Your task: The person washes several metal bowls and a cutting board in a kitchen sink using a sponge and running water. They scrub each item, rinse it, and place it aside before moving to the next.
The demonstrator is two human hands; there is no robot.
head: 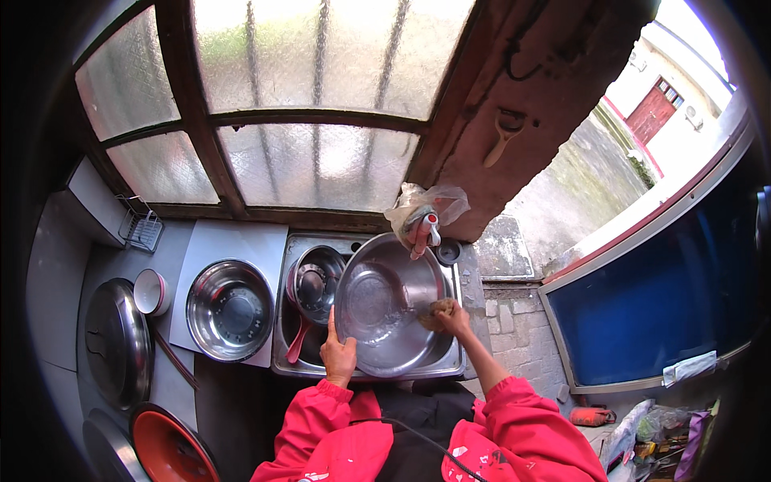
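A large stainless steel basin is tilted in the metal sink, with a little water pooled inside. My left hand grips its near left rim, the index finger extended along the edge. In my right hand is a brown scrubbing cloth or pad, pressed against the basin's inner right wall. Above the basin's far rim hangs a tap with a red-dotted white handle, partly wrapped in a plastic bag. A steel pot with a red handle stands in the sink on the left.
Left of the sink, a steel bowl sits on a white board. Farther left are a white cup, a large lid, chopsticks and a red basin. A wire rack stands by the window; a blue-panelled door is at right.
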